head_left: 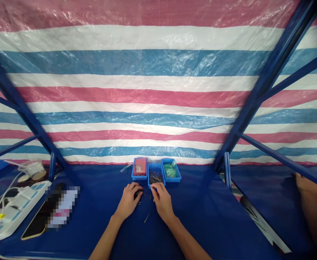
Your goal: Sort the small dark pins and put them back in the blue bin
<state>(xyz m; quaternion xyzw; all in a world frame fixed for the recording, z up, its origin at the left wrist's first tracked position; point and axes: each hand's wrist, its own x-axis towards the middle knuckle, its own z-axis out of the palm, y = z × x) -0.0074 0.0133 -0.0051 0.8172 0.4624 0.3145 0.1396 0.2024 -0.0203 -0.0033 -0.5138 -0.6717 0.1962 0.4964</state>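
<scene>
My left hand rests on the blue table, its fingers curled over several small, dark, thin metal pieces. My right hand is at the near edge of the middle blue bin, thumb and fingertips pinched together. What sits in that pinch is too small to make out; a thin piece shows just below the fingertips. Dark, slender metal pieces fill the middle bin. One thin, brassy piece lies alone on the table between my forearms.
Beside the middle bin stand a blue bin with red packets and one with green packets. A clear thin packet lies left. Farther left are a phone and a power strip. Blue frame posts flank the table; another person's arm shows right.
</scene>
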